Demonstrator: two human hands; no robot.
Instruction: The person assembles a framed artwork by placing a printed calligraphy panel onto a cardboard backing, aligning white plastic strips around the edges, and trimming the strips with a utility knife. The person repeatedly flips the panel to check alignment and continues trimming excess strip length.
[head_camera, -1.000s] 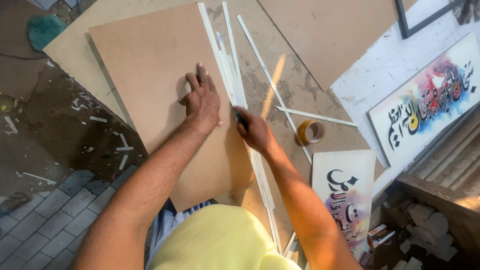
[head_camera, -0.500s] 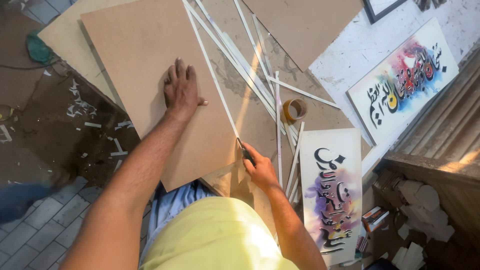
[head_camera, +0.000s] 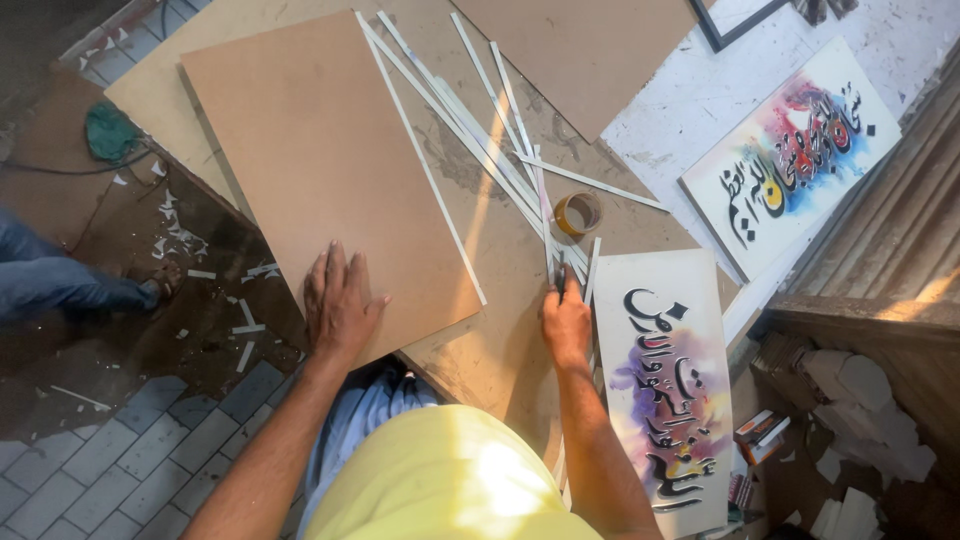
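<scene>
Head view, left hand (head_camera: 338, 305) flat on brown board (head_camera: 320, 170), long axis running away.

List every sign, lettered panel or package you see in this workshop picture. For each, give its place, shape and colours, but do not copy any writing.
Lettered panel: beside the right hand, tall white rectangle, black lettering over purple and yellow washes.
Second lettered panel: upper right, slanted white rectangle, black lettering over red, blue and yellow.
Small box: lower right by the rubble, orange and white.

Daylight, uneven: sun streak across tabletop (head_camera: 500, 190), glare on yellow shirt (head_camera: 470, 480); left floor (head_camera: 120, 440) in shadow. Sharp focus.
</scene>
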